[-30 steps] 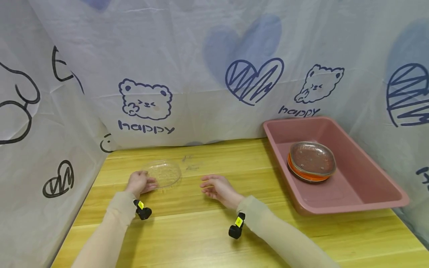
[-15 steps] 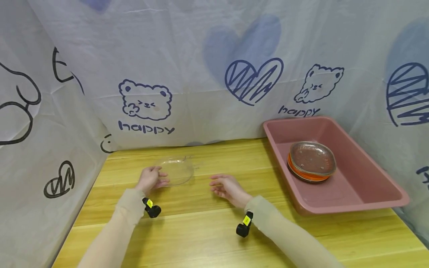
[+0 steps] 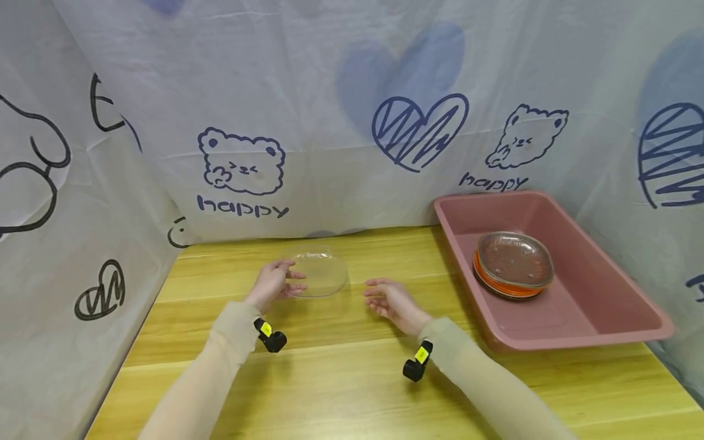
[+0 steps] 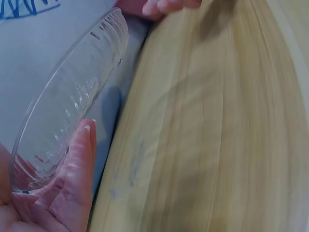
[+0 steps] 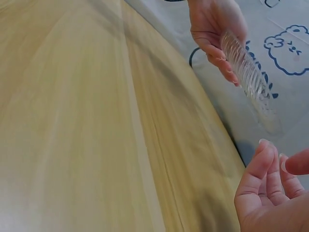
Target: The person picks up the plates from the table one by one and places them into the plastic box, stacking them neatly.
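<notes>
A clear ridged plate (image 3: 321, 275) is raised above the table, held by its left edge in my left hand (image 3: 273, 283). The left wrist view has the fingers (image 4: 79, 159) under the clear plate (image 4: 67, 104) and the thumb side at its rim. To the right of the plate, apart from it, my right hand (image 3: 397, 304) hovers with loosely bent fingers and holds nothing. In the right wrist view, that right hand (image 5: 273, 188) is near the plate's free end, while the left hand (image 5: 219, 34) grips the other end.
A pink plastic tub (image 3: 599, 321) stands at the right of the wooden table (image 3: 330, 379). Inside it lies a stack of orange plates (image 3: 484, 281) with a clear plate (image 3: 514, 260) on top. A white printed cloth (image 3: 330, 183) hangs behind and at both sides.
My left hand has carried the clear plate to the right and slightly away from me. My right hand has moved right as well, still holding nothing. The tub's stack looks the same.
</notes>
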